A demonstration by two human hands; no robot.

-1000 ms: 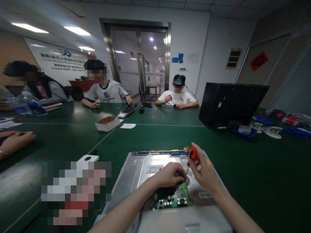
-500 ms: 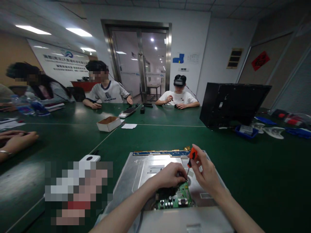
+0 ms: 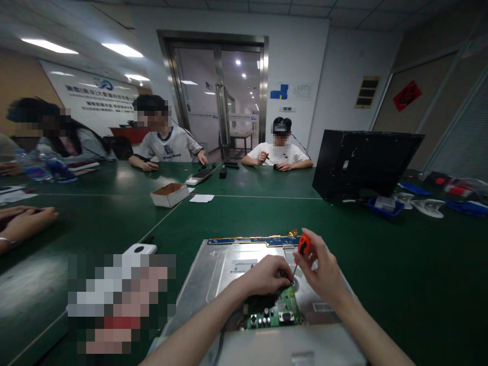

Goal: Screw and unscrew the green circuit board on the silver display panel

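Note:
In my right hand (image 3: pixel 324 269) is a screwdriver (image 3: pixel 304 244) with an orange and black handle, held upright at a slight tilt between the fingers. Its shaft points down to the upper corner of a green circuit board (image 3: pixel 290 304). My left hand (image 3: pixel 269 274) is closed with its fingertips pinched right at the screwdriver's tip; whatever they hold is hidden. The board sits on the silver metal back of a display panel (image 3: pixel 196 290), and my left hand covers part of it. Along the panel's far edge runs a narrow blue circuit strip (image 3: pixel 247 241).
A black monitor housing (image 3: pixel 362 162) stands at the right, with a blue tray (image 3: pixel 385 207) beside it. Left of the panel lies a white device (image 3: pixel 141 249), partly blurred out. An open box (image 3: pixel 170 195) and paper (image 3: pixel 202 198) lie farther off. Other people sit around the green table.
The screwdriver's handle has turned a little in my right fingers, its black patch showing differently. My left hand stays in place at the tip.

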